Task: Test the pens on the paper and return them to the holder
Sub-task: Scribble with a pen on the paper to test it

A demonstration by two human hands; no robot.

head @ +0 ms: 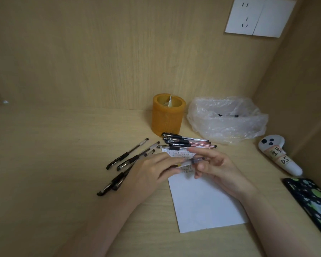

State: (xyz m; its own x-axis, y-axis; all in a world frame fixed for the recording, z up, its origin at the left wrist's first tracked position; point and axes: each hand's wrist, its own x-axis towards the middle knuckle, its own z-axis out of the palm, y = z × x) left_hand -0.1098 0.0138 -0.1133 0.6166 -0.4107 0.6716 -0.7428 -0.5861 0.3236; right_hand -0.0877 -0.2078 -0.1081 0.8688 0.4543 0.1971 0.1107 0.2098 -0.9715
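Both of my hands meet over the top of a white paper sheet (202,201) that carries small scribbles near its upper edge. My left hand (152,171) and my right hand (215,166) together hold one clear pen (190,161) lying crosswise between the fingers. An orange cylindrical holder (167,115) stands behind the paper with a small white item inside. Several black-capped pens (185,142) lie bunched just in front of the holder. Several more pens (130,158) lie scattered to the left, partly under my left wrist.
A crumpled clear plastic bag (228,121) sits right of the holder. A white controller (278,154) with paper labels lies at the right, and a phone in a dotted dark case (311,201) lies near the right edge. Wooden walls enclose the desk; a white wall socket (259,17) is upper right.
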